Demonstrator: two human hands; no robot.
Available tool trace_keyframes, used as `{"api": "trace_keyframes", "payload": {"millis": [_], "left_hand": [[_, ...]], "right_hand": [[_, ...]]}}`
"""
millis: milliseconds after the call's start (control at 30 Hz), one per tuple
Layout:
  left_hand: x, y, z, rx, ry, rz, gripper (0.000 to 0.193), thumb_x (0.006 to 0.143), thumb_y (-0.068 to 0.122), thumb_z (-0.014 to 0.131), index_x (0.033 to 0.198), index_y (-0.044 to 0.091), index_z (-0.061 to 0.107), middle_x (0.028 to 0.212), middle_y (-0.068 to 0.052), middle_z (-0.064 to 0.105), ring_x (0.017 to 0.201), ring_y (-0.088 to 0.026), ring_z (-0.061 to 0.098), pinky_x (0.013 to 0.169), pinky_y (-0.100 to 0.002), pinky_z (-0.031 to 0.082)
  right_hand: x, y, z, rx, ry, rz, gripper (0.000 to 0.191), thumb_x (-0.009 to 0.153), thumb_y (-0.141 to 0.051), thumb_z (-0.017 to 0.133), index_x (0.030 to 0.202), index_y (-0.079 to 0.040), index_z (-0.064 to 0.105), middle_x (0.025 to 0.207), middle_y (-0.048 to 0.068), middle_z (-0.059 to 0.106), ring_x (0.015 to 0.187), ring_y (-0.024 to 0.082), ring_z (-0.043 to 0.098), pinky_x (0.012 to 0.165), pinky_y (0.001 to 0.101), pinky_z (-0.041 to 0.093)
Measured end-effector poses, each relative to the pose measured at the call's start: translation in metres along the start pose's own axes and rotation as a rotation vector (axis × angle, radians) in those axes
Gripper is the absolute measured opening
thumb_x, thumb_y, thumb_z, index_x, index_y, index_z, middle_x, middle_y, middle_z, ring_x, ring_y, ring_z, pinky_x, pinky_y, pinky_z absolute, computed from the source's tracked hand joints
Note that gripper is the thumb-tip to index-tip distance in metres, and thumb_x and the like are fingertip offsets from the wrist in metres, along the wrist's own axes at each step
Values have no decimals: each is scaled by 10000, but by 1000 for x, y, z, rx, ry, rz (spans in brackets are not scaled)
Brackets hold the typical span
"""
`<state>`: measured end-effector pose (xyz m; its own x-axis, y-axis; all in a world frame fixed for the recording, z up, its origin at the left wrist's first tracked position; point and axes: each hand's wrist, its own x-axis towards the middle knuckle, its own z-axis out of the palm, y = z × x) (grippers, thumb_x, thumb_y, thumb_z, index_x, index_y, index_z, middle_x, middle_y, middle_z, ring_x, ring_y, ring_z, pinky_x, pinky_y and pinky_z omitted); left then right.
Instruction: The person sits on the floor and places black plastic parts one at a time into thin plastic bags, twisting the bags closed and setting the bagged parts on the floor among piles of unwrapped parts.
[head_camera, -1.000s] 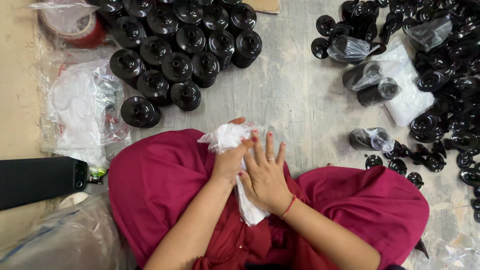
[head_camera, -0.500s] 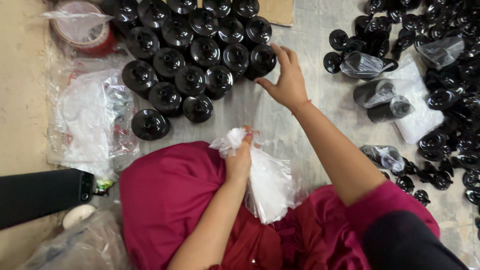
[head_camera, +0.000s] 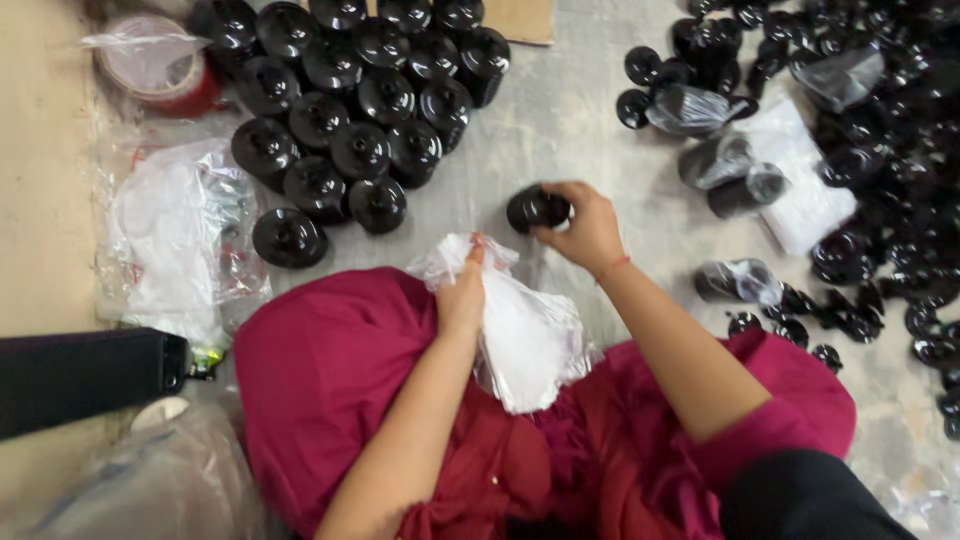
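1. The round, glossy black plastic cap (head_camera: 537, 209) sat in the right hand (head_camera: 585, 225), fingers curled around its right side, just above the grey concrete floor (head_camera: 570, 110) and ahead of the person's lap.
2. The cap lay forward and a little to the right of the bunch of thin clear plastic bags (head_camera: 520, 325). Its long axis could not be read; it seemed tipped on its side, though the fingers hid part of it.
3. The left hand (head_camera: 462, 290) was clenched on the top of the bunch of bags, pinching the gathered mouths upright over the magenta cloth (head_camera: 330, 370) on the lap.
4. The right hand was on the cap, the left near it and nearer the body; the two were close but not touching.
5. Forward and left, a tight cluster of upright black caps (head_camera: 350, 110) stood in rows on the floor, well apart from the hands.
6. To the right lay a loose heap of black parts (head_camera: 900, 200), some already in clear bags (head_camera: 735, 282).
7. At the left were a clear packet of white material (head_camera: 170, 235) and a red tape roll (head_camera: 150, 70).
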<state>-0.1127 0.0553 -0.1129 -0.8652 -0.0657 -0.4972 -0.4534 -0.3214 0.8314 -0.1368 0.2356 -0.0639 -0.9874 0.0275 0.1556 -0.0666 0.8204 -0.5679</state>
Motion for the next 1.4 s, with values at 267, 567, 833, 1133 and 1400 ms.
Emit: {"api": "trace_keyframes", "payload": {"millis": [267,567,833,1133,1400], "left_hand": [[-11,14,-18,-189,-245,64,237,981,234,676,1154,74,697,968,-38,697,816,-142,642,719,-295,532],[-65,30,-25,-243,-489,-35,263,952,224,720,1163,67,706,1044,-52,731,903,-153,687,786,-313,565],[-78,31,-23,-339,-573,-340,283,925,168,746,1152,6,691,1037,-102,749,908,-213,707,792,-359,582],[-73,36,-29,-260,-616,-154,359,890,55,742,1235,-2,662,1053,-86,742,956,-186,711,869,-333,575],[-77,34,-36,-250,-539,-134,362,883,95,759,1224,22,660,1068,-87,712,964,-184,684,866,-338,560]], "right_hand": [[-93,11,-10,-110,-131,53,736,659,-206,885,1349,-142,638,1347,196,632,1141,379,642,953,411,524],[-131,-18,-26,1178,-158,205,501,925,-20,678,1408,6,550,1437,119,583,1239,173,596,1003,356,514],[-141,-24,-30,1701,-53,322,69,957,21,690,1010,-23,682,1132,139,736,1018,185,694,947,334,532],[-148,-15,-29,1846,21,453,103,935,18,674,1034,12,701,1006,124,752,913,190,715,874,347,565],[-154,-20,-27,1805,44,406,89,955,10,672,1041,22,694,1039,112,755,947,178,703,901,339,551]]}}
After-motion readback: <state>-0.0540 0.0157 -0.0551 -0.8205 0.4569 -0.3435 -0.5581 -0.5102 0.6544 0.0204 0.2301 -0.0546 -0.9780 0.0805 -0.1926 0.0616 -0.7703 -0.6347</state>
